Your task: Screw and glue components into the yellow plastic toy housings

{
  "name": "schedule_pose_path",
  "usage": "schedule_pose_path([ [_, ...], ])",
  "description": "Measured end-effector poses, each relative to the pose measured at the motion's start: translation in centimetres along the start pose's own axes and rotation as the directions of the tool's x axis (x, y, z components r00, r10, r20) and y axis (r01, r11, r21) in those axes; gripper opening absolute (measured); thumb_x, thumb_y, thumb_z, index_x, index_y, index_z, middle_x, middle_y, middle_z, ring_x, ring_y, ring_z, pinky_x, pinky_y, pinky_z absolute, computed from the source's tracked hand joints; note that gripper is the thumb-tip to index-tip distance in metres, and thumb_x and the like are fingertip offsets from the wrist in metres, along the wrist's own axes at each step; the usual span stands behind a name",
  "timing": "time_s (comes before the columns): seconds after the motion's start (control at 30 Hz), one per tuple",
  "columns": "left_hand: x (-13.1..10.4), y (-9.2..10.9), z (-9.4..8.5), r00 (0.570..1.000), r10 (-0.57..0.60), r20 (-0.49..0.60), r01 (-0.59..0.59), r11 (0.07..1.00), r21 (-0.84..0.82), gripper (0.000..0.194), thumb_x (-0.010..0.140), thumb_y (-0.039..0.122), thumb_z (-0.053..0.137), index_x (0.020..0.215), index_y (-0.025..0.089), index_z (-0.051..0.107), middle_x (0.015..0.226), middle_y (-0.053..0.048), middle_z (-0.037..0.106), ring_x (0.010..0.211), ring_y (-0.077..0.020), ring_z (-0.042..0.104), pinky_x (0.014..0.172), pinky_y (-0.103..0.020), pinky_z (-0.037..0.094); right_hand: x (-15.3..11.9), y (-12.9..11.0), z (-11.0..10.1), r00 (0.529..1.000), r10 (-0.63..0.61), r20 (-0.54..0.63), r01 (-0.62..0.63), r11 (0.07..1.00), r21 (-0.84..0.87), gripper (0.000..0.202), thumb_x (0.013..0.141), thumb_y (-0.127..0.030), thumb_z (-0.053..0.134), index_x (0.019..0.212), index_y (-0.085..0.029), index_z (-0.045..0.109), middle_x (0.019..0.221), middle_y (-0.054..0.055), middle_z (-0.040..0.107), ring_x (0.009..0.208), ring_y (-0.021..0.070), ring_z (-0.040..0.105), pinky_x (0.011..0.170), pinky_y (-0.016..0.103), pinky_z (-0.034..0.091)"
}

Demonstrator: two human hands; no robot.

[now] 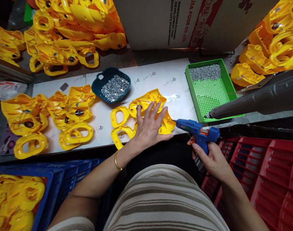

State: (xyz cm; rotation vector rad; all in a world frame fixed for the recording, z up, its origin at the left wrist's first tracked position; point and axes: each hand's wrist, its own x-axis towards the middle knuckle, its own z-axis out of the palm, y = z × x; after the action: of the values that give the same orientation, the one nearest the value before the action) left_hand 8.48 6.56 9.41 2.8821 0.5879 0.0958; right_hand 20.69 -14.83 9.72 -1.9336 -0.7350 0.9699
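Note:
My left hand lies with spread fingers over two yellow plastic shells with looped handles, its fingertips on the upper shell. The lower shell is partly hidden under the palm. My right hand is wrapped round the grip of a blue glue gun. The gun's nozzle points left, by the right edge of the lower shell; whether it touches cannot be made out. A dark teal basket of small silver screws sits up and left of the shells.
A green tray of screws stands right, under a dark grey tool. More yellow shells lie left; others are heaped behind. A cardboard box stands at the back. Blue crates and red crates flank my body.

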Motion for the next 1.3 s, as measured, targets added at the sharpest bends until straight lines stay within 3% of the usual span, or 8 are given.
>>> schedule_pose_path([
  [0.27, 0.0, 0.3, -0.1, 1.000, -0.010, 0.014, 0.009, 1.000, 0.011, 0.095, 0.070, 0.066, 0.068, 0.146, 0.019, 0.037, 0.154, -0.016, 0.033, 0.142, -0.0383, 0.025, 0.115, -0.061, 0.001, -0.1, 1.0, 0.0, 0.999, 0.039, -0.018, -0.040, 0.999, -0.033, 0.035, 0.090, -0.051, 0.049, 0.092, -0.017, 0.060, 0.068, 0.002, 0.062, 0.060, 0.0145, 0.057, 0.058, 0.027, 0.048],
  [0.6, 0.0, 0.2, 0.0, 1.000, -0.005, 0.017, 0.005, 1.000, 0.005, 0.095, 0.070, 0.065, 0.068, 0.146, 0.018, 0.036, 0.155, -0.016, 0.030, 0.143, -0.0367, 0.024, 0.115, -0.060, -0.002, -0.1, 0.2, -0.5, 0.999, 0.040, -0.032, -0.045, 0.983, -0.177, 0.040, 0.088, -0.053, 0.048, 0.082, -0.016, 0.061, 0.061, 0.003, 0.060, 0.052, 0.0139, 0.053, 0.048, 0.026, 0.041],
  [0.77, -0.1, 0.2, 0.0, 1.000, 0.001, 0.011, -0.001, 1.000, -0.013, 0.095, 0.071, 0.065, 0.068, 0.146, 0.019, 0.035, 0.154, -0.017, 0.031, 0.142, -0.0376, 0.024, 0.114, -0.061, -0.001, -0.3, -0.2, -0.6, 0.999, 0.014, -0.035, -0.021, 0.980, -0.199, 0.035, 0.088, -0.051, 0.050, 0.087, -0.018, 0.059, 0.062, 0.002, 0.058, 0.053, 0.0143, 0.052, 0.050, 0.027, 0.041],
  [0.93, 0.0, -0.1, 0.1, 1.000, -0.007, 0.010, 0.007, 0.999, -0.039, 0.095, 0.070, 0.065, 0.068, 0.147, 0.020, 0.034, 0.154, -0.017, 0.032, 0.143, -0.0372, 0.023, 0.114, -0.060, -0.003, -0.2, -1.0, -1.1, 0.995, 0.081, 0.060, -0.084, 0.995, 0.050, 0.037, 0.087, -0.053, 0.052, 0.090, -0.017, 0.057, 0.056, 0.000, 0.057, 0.049, 0.0126, 0.051, 0.048, 0.026, 0.040],
  [1.07, -0.2, -0.1, 0.2, 1.000, -0.006, 0.023, 0.008, 0.998, -0.056, 0.096, 0.071, 0.065, 0.068, 0.148, 0.020, 0.032, 0.155, -0.017, 0.029, 0.144, -0.0366, 0.021, 0.114, -0.060, -0.004, -0.3, -1.7, -1.4, 0.969, 0.107, 0.222, -0.176, 0.931, 0.320, 0.037, 0.088, -0.052, 0.051, 0.094, -0.016, 0.056, 0.051, -0.002, 0.056, 0.038, 0.0070, 0.036, 0.037, 0.021, 0.027],
  [1.17, -0.6, -0.2, -0.1, 1.000, 0.023, 0.011, -0.022, 0.998, -0.065, 0.100, 0.070, 0.071, 0.064, 0.148, 0.019, 0.031, 0.156, -0.019, 0.027, 0.144, -0.0371, 0.020, 0.114, -0.060, -0.002, 0.0, -2.0, -1.2, 0.989, 0.081, 0.127, -0.123, 0.921, 0.369, 0.036, 0.088, -0.051, 0.053, 0.099, -0.017, 0.056, 0.054, -0.002, 0.057, 0.038, 0.0073, 0.037, 0.036, 0.020, 0.027],
  [1.3, 0.1, -1.7, -1.2, 0.993, -0.036, -0.109, 0.030, 0.998, -0.060, 0.078, 0.084, 0.068, 0.050, 0.146, 0.023, 0.036, 0.155, -0.016, 0.029, 0.144, -0.0341, 0.023, 0.115, -0.057, 0.007, 1.9, -2.5, -0.5, 0.999, 0.031, -0.020, -0.027, 0.985, 0.169, 0.039, 0.086, -0.052, 0.055, 0.096, -0.015, 0.059, 0.060, 0.002, 0.061, 0.040, 0.0084, 0.044, 0.039, 0.022, 0.033],
])
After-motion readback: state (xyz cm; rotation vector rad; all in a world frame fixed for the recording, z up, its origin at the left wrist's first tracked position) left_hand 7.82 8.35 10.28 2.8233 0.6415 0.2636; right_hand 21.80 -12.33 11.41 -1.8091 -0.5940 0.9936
